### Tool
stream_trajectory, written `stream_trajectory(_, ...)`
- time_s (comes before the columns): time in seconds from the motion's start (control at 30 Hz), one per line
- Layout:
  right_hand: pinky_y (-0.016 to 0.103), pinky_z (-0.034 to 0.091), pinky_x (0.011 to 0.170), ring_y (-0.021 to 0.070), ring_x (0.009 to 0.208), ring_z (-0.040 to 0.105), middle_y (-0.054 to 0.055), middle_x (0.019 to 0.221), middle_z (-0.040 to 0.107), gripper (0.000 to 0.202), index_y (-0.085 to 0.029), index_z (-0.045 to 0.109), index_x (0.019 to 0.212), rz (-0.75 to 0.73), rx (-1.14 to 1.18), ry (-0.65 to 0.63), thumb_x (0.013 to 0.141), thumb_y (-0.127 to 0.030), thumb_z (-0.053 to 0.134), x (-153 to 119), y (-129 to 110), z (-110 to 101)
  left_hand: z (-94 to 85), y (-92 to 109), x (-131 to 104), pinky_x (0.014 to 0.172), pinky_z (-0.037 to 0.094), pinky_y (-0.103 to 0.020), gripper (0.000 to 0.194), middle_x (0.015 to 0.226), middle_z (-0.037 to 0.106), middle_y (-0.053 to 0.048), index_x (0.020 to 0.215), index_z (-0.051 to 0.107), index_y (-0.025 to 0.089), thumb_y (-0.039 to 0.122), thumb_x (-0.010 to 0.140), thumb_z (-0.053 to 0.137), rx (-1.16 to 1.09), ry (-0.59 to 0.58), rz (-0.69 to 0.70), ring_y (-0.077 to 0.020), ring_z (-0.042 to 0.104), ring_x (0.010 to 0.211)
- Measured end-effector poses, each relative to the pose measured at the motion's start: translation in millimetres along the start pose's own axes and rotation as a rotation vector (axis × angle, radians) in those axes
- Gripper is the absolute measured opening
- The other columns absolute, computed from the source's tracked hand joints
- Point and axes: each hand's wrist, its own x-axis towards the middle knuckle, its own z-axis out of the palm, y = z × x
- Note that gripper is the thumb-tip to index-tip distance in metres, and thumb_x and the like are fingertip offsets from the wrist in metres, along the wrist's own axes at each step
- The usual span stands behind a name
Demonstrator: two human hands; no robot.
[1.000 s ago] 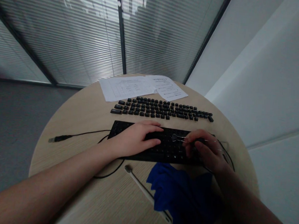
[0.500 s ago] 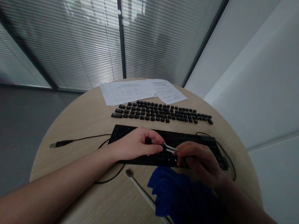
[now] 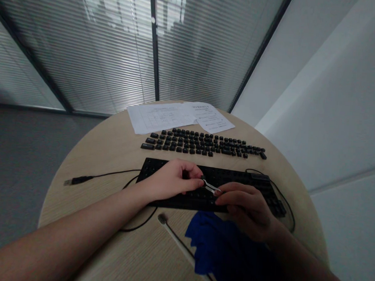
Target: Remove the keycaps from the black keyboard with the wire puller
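Note:
My left hand (image 3: pixel 174 179) is over the black keyboard (image 3: pixel 159 204), with thumb and forefinger pinched on a small black keycap (image 3: pixel 203 178). From that keycap a two-pronged silver tool (image 3: pixel 210 186), which looks like a keycap puller, runs to my right hand (image 3: pixel 247 204). My right fingers are closed on its other end, and the grip partly hides it. Many key positions on the keyboard are without caps, though some keys at its right end are still on. Below my right wrist lies a crumpled blue cloth (image 3: pixel 213 242).
Rows of loose black keycaps (image 3: pixel 190 142) lie behind the keyboard. Farther back are printed sheets (image 3: pixel 163 116). A brush with a pale handle (image 3: pixel 180 246) lies in front, partly under the cloth. The USB cable (image 3: pixel 104 175) extends leftward on the round wooden table (image 3: pixel 89 152).
My right hand has shifted slightly left and down, and the tool tilts more steeply between my hands. My left hand keeps its pinch in nearly the same place.

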Motion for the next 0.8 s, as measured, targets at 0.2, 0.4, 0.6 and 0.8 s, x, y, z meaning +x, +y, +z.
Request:
stream_trajectory(0.2, 0.030, 0.062, 0.083, 0.0211, 0.099, 0.074, 0.012, 0.110, 0.074, 0.031, -0.019, 0.070, 0.116, -0.002, -0.027, 0.059, 0.110, -0.036, 0.045, -1, 0, 1, 1.5, 0, 2, 0.050, 0.045, -0.021, 0.032, 0.071, 0.062, 0.004, 0.096, 0.071, 0.015, 0.042, 0.079, 0.074, -0.110, 0.057, -0.020, -0.0078, 0.053, 0.052)
stream_trajectory(0.4, 0.035, 0.058, 0.076, 0.0208, 0.089, 0.068, 0.010, 0.104, 0.066, 0.047, -0.019, 0.073, 0.114, -0.059, -0.252, 0.118, 0.113, -0.040, 0.032, -3, -6, 2, 6.1, -5, 6, 0.048, 0.046, -0.020, 0.030, 0.076, 0.066, 0.001, 0.098, 0.072, 0.015, 0.038, 0.080, 0.074, -0.245, 0.178, -0.003, -0.0086, 0.055, 0.056)
stream_trajectory(0.6, 0.053, 0.051, 0.107, 0.0278, 0.111, 0.064, 0.012, 0.115, 0.067, 0.036, -0.021, 0.065, 0.134, -0.101, -0.452, 0.186, 0.107, -0.021, 0.041, -2, -1, 4, -2.7, -2, 4, 0.049, 0.048, -0.018, 0.028, 0.079, 0.068, 0.000, 0.104, 0.073, 0.015, 0.034, 0.084, 0.073, -0.286, 0.152, 0.028, -0.0086, 0.056, 0.059)
stream_trajectory(0.8, 0.032, 0.054, 0.065, 0.0188, 0.070, 0.061, 0.004, 0.082, 0.066, 0.038, -0.022, 0.066, 0.131, -0.033, -0.511, 0.170, 0.100, -0.007, 0.049, -2, 5, 12, 2.5, 0, -1, 0.052, 0.051, -0.020, 0.035, 0.082, 0.069, 0.001, 0.116, 0.076, 0.016, 0.034, 0.086, 0.073, -0.182, -0.104, -0.005, -0.0081, 0.056, 0.058)
